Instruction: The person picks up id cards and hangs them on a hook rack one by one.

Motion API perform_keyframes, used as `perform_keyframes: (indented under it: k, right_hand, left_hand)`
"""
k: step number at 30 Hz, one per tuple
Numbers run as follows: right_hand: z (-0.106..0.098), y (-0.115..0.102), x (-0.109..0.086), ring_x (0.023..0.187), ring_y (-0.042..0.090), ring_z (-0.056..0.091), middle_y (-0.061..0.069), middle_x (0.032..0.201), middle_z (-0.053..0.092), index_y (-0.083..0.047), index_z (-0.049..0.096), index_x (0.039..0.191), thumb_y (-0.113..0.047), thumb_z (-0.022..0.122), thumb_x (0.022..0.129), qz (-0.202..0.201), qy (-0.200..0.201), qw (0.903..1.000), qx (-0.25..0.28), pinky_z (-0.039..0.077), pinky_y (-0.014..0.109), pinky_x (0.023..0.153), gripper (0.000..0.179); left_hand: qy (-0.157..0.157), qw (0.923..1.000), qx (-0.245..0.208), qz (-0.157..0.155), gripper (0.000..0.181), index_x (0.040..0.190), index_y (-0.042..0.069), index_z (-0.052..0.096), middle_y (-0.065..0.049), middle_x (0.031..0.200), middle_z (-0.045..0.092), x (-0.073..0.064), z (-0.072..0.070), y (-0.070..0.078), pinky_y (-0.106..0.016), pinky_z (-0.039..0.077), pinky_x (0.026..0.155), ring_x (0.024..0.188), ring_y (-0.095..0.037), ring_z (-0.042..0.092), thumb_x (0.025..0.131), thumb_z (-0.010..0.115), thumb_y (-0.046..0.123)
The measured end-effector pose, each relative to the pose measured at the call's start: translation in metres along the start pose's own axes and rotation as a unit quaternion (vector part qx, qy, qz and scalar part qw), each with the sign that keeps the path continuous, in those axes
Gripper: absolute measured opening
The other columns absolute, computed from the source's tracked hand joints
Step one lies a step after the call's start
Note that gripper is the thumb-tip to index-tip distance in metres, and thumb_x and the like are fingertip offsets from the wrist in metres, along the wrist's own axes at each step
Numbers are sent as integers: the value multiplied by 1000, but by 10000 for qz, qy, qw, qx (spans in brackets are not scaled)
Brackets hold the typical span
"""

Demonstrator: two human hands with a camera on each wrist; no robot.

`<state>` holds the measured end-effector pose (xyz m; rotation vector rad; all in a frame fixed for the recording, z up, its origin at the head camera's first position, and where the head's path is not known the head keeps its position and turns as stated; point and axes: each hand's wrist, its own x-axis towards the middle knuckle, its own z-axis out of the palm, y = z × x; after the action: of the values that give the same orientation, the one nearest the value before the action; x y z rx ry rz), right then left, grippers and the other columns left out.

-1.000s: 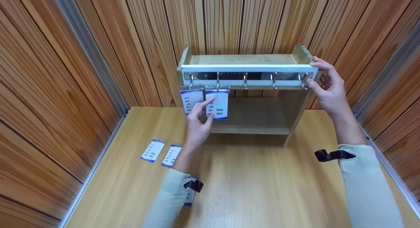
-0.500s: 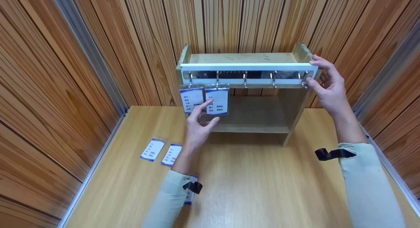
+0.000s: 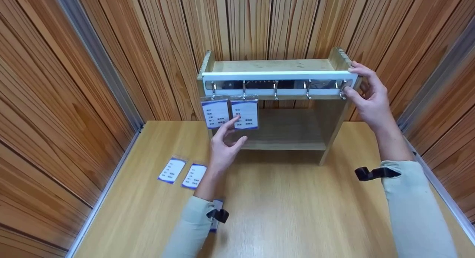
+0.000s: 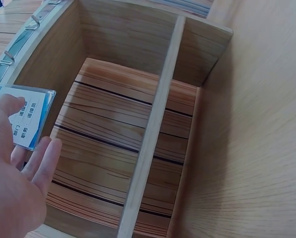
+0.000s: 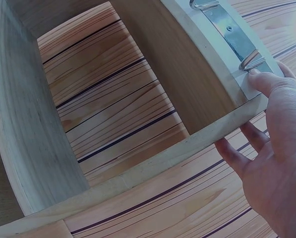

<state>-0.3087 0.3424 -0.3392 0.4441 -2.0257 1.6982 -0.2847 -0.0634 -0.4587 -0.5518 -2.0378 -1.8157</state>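
A white hook rail (image 3: 259, 75) with metal hooks runs along the upper front of a small wooden shelf (image 3: 274, 65). Two clear-sleeved ID badges hang side by side from its leftmost hooks, a left badge (image 3: 213, 109) and a right badge (image 3: 248, 108). My left hand (image 3: 222, 148) is at the right badge, one fingertip against its face and the thumb spread away below. In the left wrist view a finger overlaps the badge (image 4: 31, 116). My right hand (image 3: 373, 100) grips the rail's right end, thumb at the last hook (image 5: 251, 60), other fingers round the shelf's side panel.
On the wooden table (image 3: 289, 206), two more badges lie left of my left forearm, a far one (image 3: 172, 170) and a nearer one (image 3: 193, 175). Another badge (image 3: 218, 205) is partly hidden under the left sleeve. Wood-panelled walls (image 3: 92, 113) close in the back and sides.
My left thumb has come away from the right badge and the hand has dropped slightly. That badge hangs from its hook. The right hand keeps its grip.
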Motion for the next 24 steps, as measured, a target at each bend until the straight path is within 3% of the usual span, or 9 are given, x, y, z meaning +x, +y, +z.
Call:
perform_keyframes:
  k: [6, 11, 14, 18, 24]
  right_hand:
    - [1, 0, -1, 169, 31, 37, 4, 180, 44, -12, 62, 154, -2, 67, 109, 4, 22, 10000, -24, 34, 50, 142, 47]
    - [1, -1, -1, 170, 31, 36, 5, 180, 44, -12, 61, 155, -3, 66, 109, -85, 32, 9998, -164, 30, 50, 144, 47]
    - [1, -1, 0, 170, 30, 36, 5, 180, 43, -12, 61, 155, -2, 66, 109, -104, 26, 9998, -171, 28, 50, 144, 47]
    - [1, -1, -1, 167, 29, 41, 5, 180, 44, -11, 61, 155, -1, 66, 109, -97, 46, 9998, -170, 35, 42, 140, 47]
    - [0, 0, -1, 167, 30, 41, 4, 180, 44, -13, 61, 156, -4, 66, 110, -20, 36, 9996, -293, 36, 46, 140, 48]
  left_hand:
    - [-133, 9997, -67, -201, 60, 161, 13, 60, -12, 167, 61, -5, -1, -2, -51, 68, 103, 138, -35, 72, 105, 78, 10]
    - [-219, 9990, -96, -377, 60, 162, 15, 59, -11, 166, 62, -10, -4, -4, -52, 67, 105, 138, -35, 72, 106, 77, 9]
    - [-252, 9988, -121, -393, 60, 162, 13, 59, -13, 167, 61, -12, -5, -7, -52, 68, 104, 140, -41, 70, 105, 76, 4]
    - [-260, 9989, -165, -350, 60, 160, 8, 60, -19, 163, 63, -15, -7, -11, -52, 69, 99, 138, -48, 70, 103, 77, 1]
    - [-420, 9980, -13, -482, 61, 161, 14, 60, -13, 163, 64, -21, -13, -13, -51, 68, 102, 137, -38, 73, 104, 79, 8]
